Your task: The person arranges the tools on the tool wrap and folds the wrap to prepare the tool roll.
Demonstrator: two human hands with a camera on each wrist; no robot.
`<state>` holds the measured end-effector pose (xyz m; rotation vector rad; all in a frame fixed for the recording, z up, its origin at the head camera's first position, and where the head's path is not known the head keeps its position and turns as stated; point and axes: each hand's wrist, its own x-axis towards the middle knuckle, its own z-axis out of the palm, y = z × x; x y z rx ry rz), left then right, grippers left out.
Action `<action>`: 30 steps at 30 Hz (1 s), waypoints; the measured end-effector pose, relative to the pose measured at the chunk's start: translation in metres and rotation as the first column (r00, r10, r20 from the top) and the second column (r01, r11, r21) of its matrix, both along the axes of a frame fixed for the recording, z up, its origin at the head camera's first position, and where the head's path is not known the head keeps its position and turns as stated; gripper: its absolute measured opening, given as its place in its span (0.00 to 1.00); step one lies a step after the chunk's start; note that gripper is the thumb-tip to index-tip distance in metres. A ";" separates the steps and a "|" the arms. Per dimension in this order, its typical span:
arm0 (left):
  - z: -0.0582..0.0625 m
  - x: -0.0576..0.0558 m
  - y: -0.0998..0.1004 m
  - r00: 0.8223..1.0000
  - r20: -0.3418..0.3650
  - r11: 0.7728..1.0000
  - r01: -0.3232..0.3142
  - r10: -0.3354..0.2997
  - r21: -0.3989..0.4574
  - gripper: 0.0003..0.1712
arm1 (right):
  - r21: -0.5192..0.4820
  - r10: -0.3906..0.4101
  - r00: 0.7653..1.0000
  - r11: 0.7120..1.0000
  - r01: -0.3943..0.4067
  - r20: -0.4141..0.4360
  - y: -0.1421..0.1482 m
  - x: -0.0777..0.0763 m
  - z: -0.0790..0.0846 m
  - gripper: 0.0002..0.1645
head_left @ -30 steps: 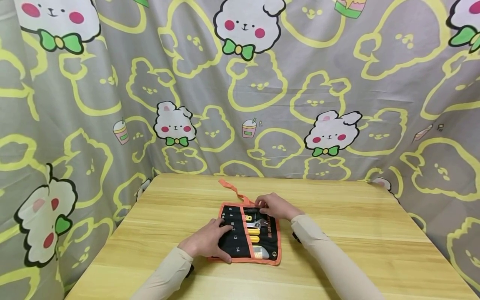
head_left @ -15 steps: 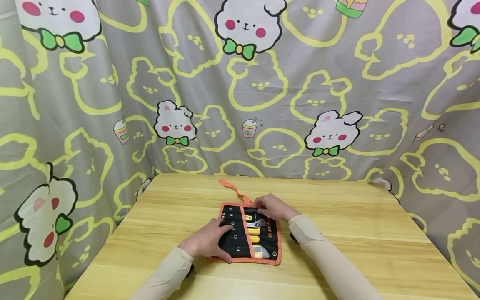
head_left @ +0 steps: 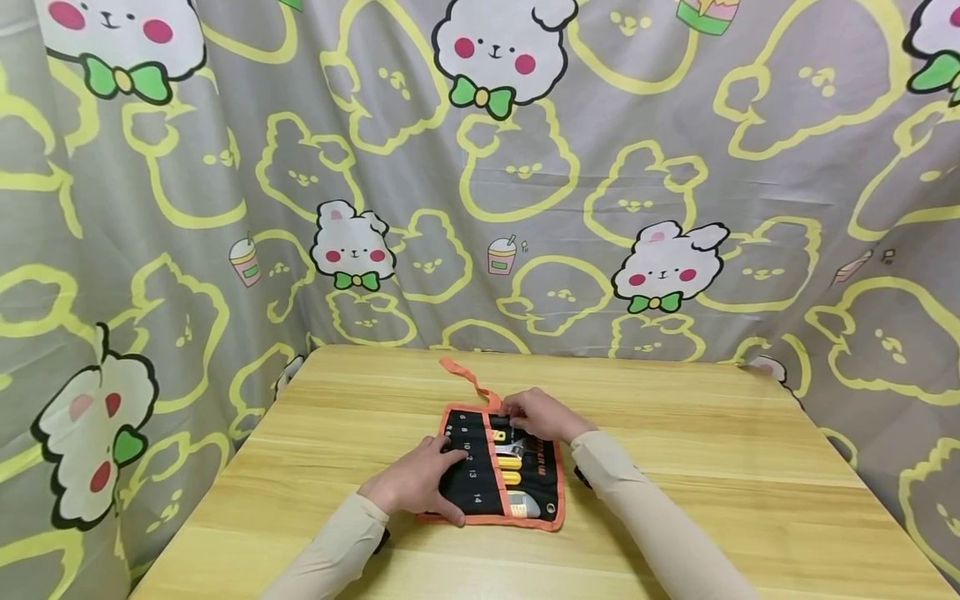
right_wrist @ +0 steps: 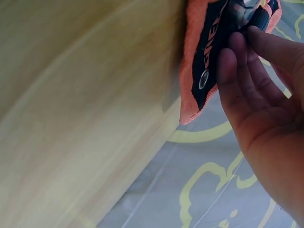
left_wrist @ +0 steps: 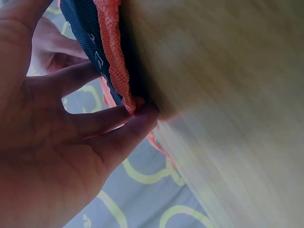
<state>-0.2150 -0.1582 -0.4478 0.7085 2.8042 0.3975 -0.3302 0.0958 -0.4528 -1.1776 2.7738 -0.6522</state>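
A black tool roll (head_left: 480, 483) with orange trim lies unfolded on the table, numbers printed down its left pocket panel. My left hand (head_left: 416, 477) rests spread over its left side, thumb at the near edge; in the left wrist view, fingertips meet the orange edging (left_wrist: 114, 52). At the far right of the roll, my right hand (head_left: 543, 414) pinches a tool with a black ribbed handle (right_wrist: 259, 19) between thumb and fingers. Its lower end is hidden in the pocket. Below it sit an adjustable wrench (head_left: 512, 449), yellow handles (head_left: 510, 477) and a grey-tipped tool (head_left: 523, 505).
An orange tie strap (head_left: 465, 372) runs from the roll's far edge across the wooden table (head_left: 675, 408). A grey patterned curtain (head_left: 555, 183) hangs behind the table and along its sides. A metal eyelet (right_wrist: 204, 79) sits in the roll's corner.
My right hand has shifted slightly left along the far edge of the roll, toward the pocket panel. The left hand has stayed in place on the roll.
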 end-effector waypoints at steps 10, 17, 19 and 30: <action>-0.001 -0.001 -0.001 1.000 -0.011 1.000 0.006 -0.006 0.002 0.56 | -0.012 0.002 1.000 1.000 -0.002 0.008 -0.006 0.002 0.002 0.12; 0.000 0.001 0.000 1.000 -0.005 1.000 0.003 -0.003 0.005 0.55 | -0.018 0.014 1.000 1.000 -0.014 0.005 -0.009 0.000 0.001 0.11; 0.000 0.001 0.000 1.000 -0.007 1.000 0.005 -0.005 0.002 0.55 | -0.020 0.006 1.000 1.000 -0.006 0.014 -0.010 -0.001 0.000 0.11; 0.001 0.002 0.000 1.000 -0.008 1.000 0.008 -0.008 0.000 0.55 | -0.013 -0.037 0.998 0.999 0.038 0.041 -0.011 -0.002 -0.003 0.09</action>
